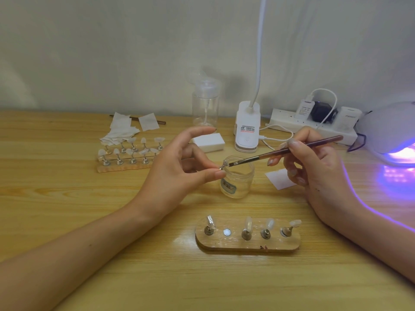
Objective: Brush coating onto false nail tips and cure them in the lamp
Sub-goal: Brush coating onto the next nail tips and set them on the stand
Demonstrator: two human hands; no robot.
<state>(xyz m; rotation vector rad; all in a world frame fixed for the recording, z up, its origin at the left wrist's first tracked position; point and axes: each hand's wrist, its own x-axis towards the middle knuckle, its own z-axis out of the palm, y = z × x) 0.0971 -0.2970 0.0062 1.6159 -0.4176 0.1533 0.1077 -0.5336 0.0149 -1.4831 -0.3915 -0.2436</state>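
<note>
Jar (pixel 237 178) behind near stand (pixel 247 239); curing lamp (pixel 390 133) far right (table edge).

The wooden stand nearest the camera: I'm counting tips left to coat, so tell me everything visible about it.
The wooden stand is an oblong of pale wood with rounded ends, lying on the table, nearest the camera. Five mounts run along it: four hold metal pegs topped with translucent nail tips, the second from the left is a bare metal disc. The rightmost peg leans right.
</note>
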